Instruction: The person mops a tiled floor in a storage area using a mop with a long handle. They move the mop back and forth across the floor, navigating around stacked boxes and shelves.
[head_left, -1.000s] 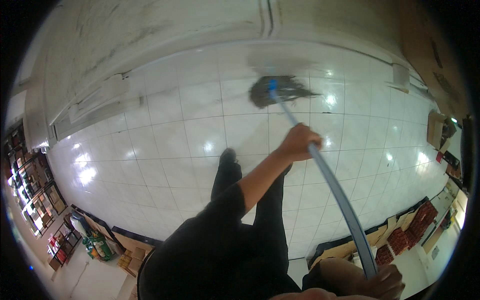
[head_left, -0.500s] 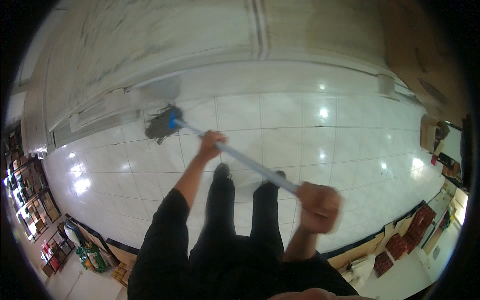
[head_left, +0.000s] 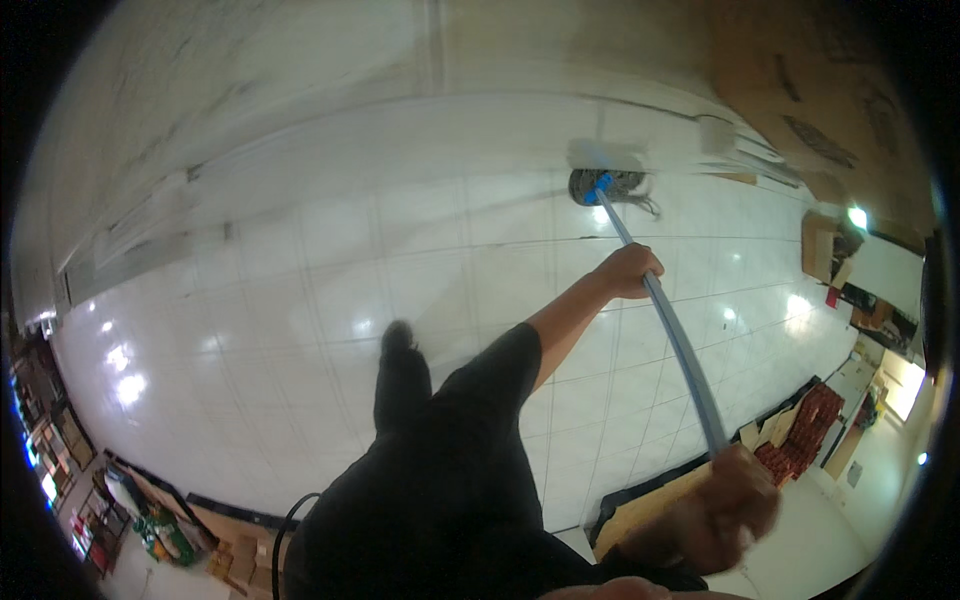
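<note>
Mop head (head_left: 584, 188) has swung rightward, lying ahead; shaft (head_left: 685, 348) slants forward-left from right hand (head_left: 738, 508) through left hand (head_left: 628, 271), nearer the head, both clamped round it.

I see the mop head (head_left: 622, 186) on the tiled floor (head_left: 300, 290), upper frame, right of centre. Its handle (head_left: 682, 345) slants toward lower right, the left hand (head_left: 628, 272) around it nearer the mop head, the right hand (head_left: 735, 505) at its far end. I have cardboard (head_left: 790, 110) upper right, shelving (head_left: 62, 435) lower left, stacked packs (head_left: 808, 428) lower right.
</note>
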